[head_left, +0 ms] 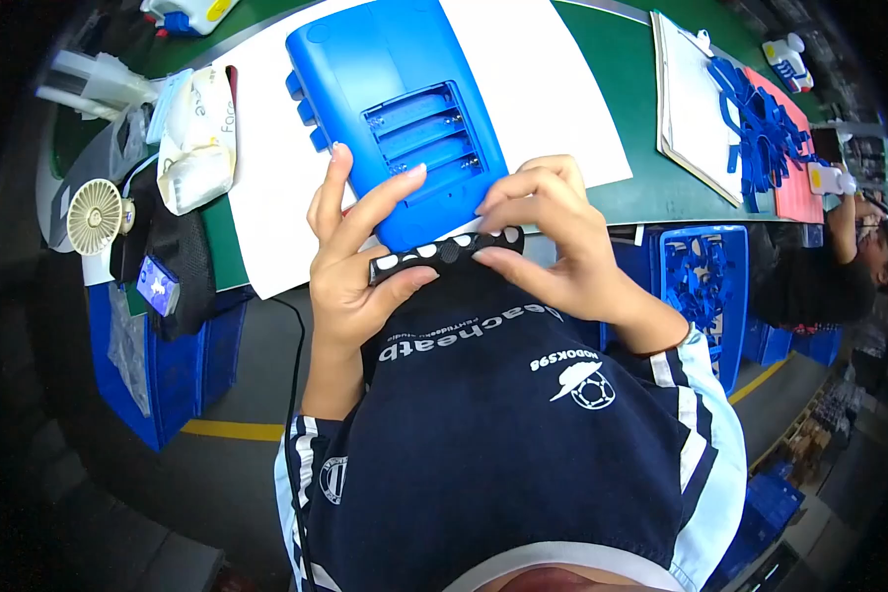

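A blue casing [405,59] lies on a white sheet [553,99] spread over the green surface [627,89], tilted a little so its far end leans left, its battery bay [427,128] uncovered and facing up. Its near end comes right to the surface's near edge, close in front of the person's dark shirt [523,434], leaving little room on that side. Along that end runs a black strip [449,253] dotted with white; I can't tell whether it is joined to the casing. The left hand [350,261] grips the near left corner, thumb on the strip, forefinger laid on the casing and another finger up by its left edge. The right hand [567,247] has its fingers bent and closed on the near right corner, thumb on the strip. Right of the casing, white sheet stretches to its own curved edge, then a band of green runs to the clipboard [689,109], with tangled blue pieces [760,128] beyond it. Left is tighter: a pale package [195,148] borders the sheet, a small fan [96,215] farther left. A blue bin [744,286] stands below the surface at right.
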`<state>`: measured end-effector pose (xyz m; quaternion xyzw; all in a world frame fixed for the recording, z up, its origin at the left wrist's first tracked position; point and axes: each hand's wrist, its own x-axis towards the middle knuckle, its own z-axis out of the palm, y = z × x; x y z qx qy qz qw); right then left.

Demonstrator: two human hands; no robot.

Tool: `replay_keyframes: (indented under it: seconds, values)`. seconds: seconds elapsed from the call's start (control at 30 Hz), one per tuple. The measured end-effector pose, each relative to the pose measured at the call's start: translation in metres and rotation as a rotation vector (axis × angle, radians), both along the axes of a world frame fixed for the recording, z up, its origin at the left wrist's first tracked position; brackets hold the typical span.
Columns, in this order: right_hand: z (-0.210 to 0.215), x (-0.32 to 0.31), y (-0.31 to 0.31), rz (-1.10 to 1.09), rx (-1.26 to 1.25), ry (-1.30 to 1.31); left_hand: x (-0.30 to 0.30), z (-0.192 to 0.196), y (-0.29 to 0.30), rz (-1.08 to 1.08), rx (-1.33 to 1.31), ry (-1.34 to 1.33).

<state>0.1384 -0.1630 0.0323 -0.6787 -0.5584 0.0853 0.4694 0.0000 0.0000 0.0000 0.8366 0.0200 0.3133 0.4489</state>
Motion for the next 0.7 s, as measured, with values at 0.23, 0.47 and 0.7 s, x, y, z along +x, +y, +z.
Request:
replay_keyframes:
  seconds: [0.23, 0.47, 0.7]
  values:
    - [0.01, 0.015, 0.009, 0.002, 0.032, -0.09, 0.0, 0.007, 0.0, 0.037, -0.046, 0.02]
    - [0.038, 0.083, 0.079, -0.118, 0.134, 0.203, -0.001, -0.001, 0.002, 0.044, -0.033, 0.009]
    - [0.029, 0.106, 0.113, 0.022, 0.096, 0.319, -0.002, -0.006, 0.001, 0.027, -0.05, -0.021]
